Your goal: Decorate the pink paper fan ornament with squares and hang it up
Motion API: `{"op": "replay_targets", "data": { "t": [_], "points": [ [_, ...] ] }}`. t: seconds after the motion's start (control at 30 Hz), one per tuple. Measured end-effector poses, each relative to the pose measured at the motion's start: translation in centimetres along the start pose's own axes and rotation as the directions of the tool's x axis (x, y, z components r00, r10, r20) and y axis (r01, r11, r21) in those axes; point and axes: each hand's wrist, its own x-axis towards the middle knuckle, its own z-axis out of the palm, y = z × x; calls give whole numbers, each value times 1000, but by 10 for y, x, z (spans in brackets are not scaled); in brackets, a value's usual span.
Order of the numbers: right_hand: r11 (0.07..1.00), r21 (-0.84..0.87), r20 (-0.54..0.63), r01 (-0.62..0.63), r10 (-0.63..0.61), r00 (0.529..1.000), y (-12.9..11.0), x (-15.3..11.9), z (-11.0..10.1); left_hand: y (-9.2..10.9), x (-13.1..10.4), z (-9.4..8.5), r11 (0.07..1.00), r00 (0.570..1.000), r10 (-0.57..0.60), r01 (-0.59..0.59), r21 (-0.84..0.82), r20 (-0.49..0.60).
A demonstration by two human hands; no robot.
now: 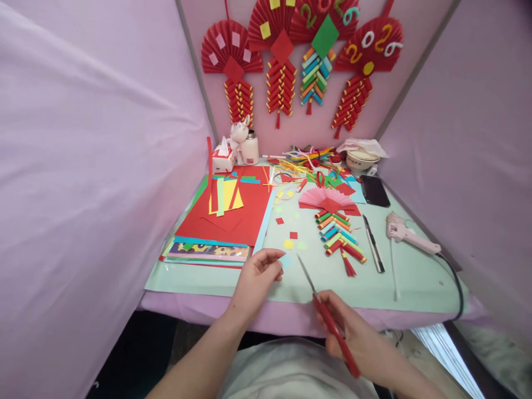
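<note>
My left hand is closed in a pinch near the table's front edge. At its fingertips shows a small light blue piece of paper, partly hidden by the fingers. My right hand grips red-handled scissors, their narrow blades pointing up and left, apart from the paper. Just beyond the hands lie small cut squares, among them a red square and a yellow square. To their right rests a paper firecracker string under a pink folded fan.
Stacked red paper sheets cover the left side. A craft knife, a glue gun with a cord and a black phone lie right. Behind stand a tissue box, a white bottle and a bowl.
</note>
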Motion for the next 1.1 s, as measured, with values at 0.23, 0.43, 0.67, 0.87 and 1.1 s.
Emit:
{"op": "replay_targets", "data": {
  "t": [0.23,0.43,0.67,0.87,1.1],
  "points": [
    [984,161,58,72,-82,995,7,0,10,-2,-5,9,990,995,33,-46,133,98],
    [985,168,84,43,-57,995,6,4,9,-5,-4,6,984,991,1,-25,179,133],
    [991,133,79,1,-11,997,4,6,10,-3,-3,5,985,991,-14,-9,173,132],
    [990,143,65,-8,-1,998,4,8,11,-4,-3,4,985,992,-14,-8,172,124],
    [990,141,54,-13,6,999,7,8,12,-3,-4,4,984,994,-15,-5,177,109]
  ]
}}
